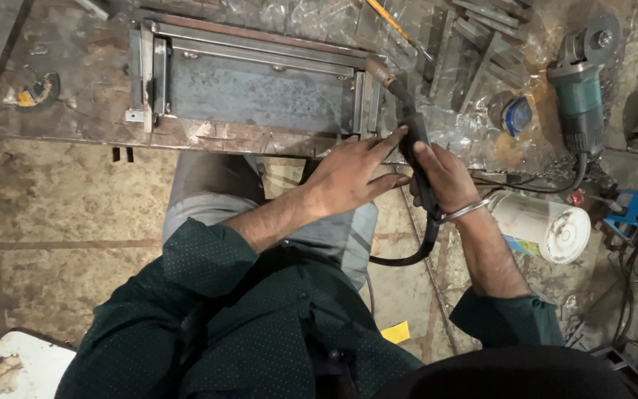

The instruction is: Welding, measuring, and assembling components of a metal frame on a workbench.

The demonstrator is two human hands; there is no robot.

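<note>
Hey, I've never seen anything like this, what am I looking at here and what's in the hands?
This is one picture from a camera on a person's head, looking down at their own arms. The right hand grips a black welding torch, its tip against a steel frame on a metal workbench. The left hand rests against the torch, steadying it. Also on the bench: an angle grinder, metal strips and a tape roll. A white bucket lies on the floor.
</note>
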